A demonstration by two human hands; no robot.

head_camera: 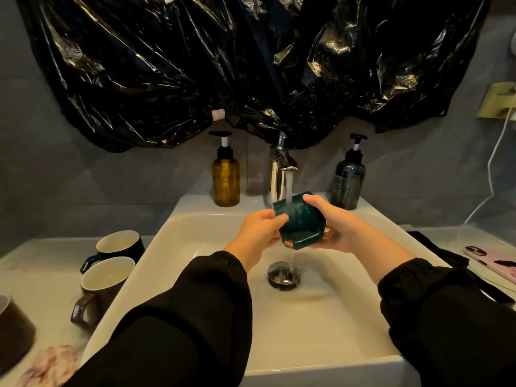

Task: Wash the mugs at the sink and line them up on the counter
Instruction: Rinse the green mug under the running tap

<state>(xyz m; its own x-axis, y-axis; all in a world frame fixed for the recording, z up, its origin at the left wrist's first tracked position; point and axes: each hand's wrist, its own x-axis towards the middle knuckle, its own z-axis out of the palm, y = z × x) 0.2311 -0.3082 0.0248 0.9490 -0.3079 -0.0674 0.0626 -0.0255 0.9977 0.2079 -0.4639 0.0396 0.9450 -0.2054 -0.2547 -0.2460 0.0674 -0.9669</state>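
Both hands are closed around one dark green mug (298, 219) above the middle of the sink (173, 227). The left hand (258, 233) grips it from nine o'clock with the thumb laid over the wall, and the right hand (333, 227) cups it from three o'clock, fingers curled under. The mug is tipped on its side with its angular handle (300, 241) turned down toward six o'clock, and the stream from the faucet (280, 169) lands on its outer wall and runs off into the drain (284, 275).

The main risk, as I judge it, is slip. The glaze is wet, possibly soapy, and the mug is being turned between bare fingers; if the grip loosens mid-turn it drops into the hard basin and could chip, most likely at the handle or rim. Water striking the curved wall can also spray outward, reaching the black sleeves (201, 303) or the phone (491, 261) lying on the surface at three o'clock.

At nine o'clock on the surface stand two mugs, a dark green one (118, 247) and a brown one (103, 286), close together, with a third brown mug (14, 328) cut off by the frame edge. Setting the washed mug down carelessly could knock one, and a wet base might slide on the smooth top.
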